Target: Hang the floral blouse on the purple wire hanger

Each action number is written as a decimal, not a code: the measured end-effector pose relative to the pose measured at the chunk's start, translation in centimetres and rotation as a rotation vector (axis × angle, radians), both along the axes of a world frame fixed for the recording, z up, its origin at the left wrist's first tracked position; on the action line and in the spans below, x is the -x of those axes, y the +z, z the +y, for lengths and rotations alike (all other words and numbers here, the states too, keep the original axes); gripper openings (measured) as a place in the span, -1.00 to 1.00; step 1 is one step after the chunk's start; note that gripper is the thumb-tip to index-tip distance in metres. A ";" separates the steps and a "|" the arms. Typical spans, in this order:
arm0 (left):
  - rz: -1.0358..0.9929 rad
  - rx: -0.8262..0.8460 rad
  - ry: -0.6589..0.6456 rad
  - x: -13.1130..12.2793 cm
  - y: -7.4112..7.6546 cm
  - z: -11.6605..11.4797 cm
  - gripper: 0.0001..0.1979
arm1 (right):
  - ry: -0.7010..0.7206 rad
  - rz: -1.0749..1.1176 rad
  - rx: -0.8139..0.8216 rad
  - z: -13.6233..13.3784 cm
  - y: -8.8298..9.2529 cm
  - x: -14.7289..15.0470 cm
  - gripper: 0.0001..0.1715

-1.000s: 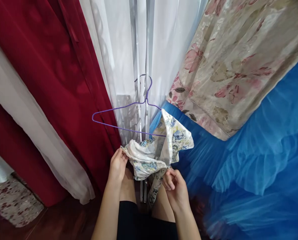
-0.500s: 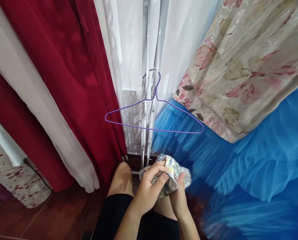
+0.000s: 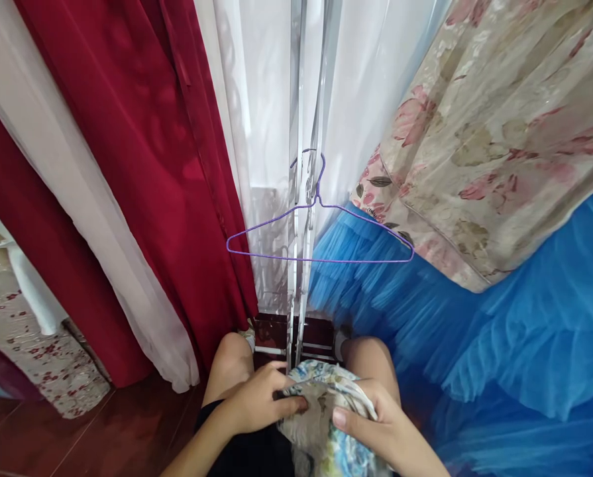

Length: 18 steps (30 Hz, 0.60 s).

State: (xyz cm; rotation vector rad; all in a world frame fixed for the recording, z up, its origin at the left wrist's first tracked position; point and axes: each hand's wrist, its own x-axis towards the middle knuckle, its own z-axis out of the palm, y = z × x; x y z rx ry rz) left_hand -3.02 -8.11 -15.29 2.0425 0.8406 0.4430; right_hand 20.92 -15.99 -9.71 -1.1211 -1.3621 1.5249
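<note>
A small white garment with a blue floral print (image 3: 326, 404) lies bunched on my lap, between my knees. My left hand (image 3: 259, 401) grips its left side with curled fingers. Holding its right side is my right hand (image 3: 376, 424), thumb on top of the cloth. An empty purple wire hanger (image 3: 321, 246) hangs above and ahead of both hands, hooked on a shiny metal rack pole (image 3: 296, 199).
Red fabric (image 3: 142, 152) and sheer white fabric (image 3: 102, 252) hang at the left. A blue tulle skirt (image 3: 499, 331) and a beige floral cloth (image 3: 495, 139) fill the right. Dark wooden floor (image 3: 102, 437) shows at lower left.
The floral garment came off the purple hanger and was gathered down onto my lap. Both hands moved toward me with it. The hanger now hangs bare.
</note>
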 end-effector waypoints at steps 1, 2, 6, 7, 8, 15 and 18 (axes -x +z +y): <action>0.062 -0.072 0.011 0.9 0.1 0.6 -0.65 | 0.023 0.000 -0.010 -0.2 0.5 -0.5 -0.48; 0.125 -0.147 0.028 1.9 0.4 1.5 -0.71 | 0.047 0.004 -0.017 -0.4 1.0 -0.9 -0.49; 0.331 -0.378 0.126 6.4 2.7 6.1 -0.91 | 0.047 0.003 -0.038 -0.6 3.0 -2.3 -0.54; 0.357 -0.408 0.165 7.5 3.3 7.3 -0.92 | 0.021 -0.012 -0.052 -0.4 3.3 -2.5 -0.57; 0.368 -0.431 0.210 8.6 3.9 8.5 -0.89 | -0.010 -0.034 -0.075 0.1 3.7 -2.7 -0.60; 0.077 -0.516 0.390 11.3 8.7 13.7 -0.72 | -0.331 -0.208 -0.451 7.9 5.7 -3.1 -0.30; -0.076 -0.433 0.540 10.5 10.0 15.4 -0.71 | -0.384 -0.326 -0.596 12.4 6.5 -2.9 -0.14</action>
